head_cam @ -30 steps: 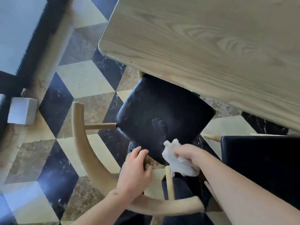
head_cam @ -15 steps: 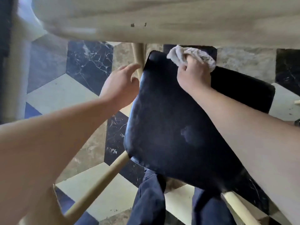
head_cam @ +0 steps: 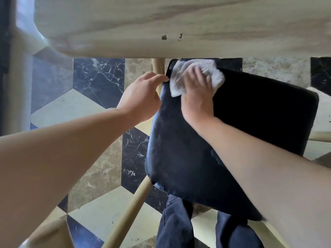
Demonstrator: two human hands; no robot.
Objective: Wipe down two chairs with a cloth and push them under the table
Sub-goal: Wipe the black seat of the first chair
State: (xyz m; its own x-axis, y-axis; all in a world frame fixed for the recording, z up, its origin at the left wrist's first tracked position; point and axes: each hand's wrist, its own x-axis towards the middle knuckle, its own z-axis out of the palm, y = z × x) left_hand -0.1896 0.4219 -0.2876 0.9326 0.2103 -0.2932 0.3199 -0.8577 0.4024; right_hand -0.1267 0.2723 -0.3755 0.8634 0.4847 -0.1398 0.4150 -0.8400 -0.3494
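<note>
Right grip (head_cam: 197, 90) presses cloth (head_cam: 211, 71) flat at seat's (head_cam: 179, 158) far edge — left (head_cam: 141, 99) pinches rim.

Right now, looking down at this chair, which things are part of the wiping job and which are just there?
Part of the job:
- white cloth, pressed on the seat by the right hand
- black chair seat
- left hand, fingers on the seat's far left edge
- wooden table above the chair's far edge

Just there:
- patterned marble floor
- the person's dark trousers
</note>
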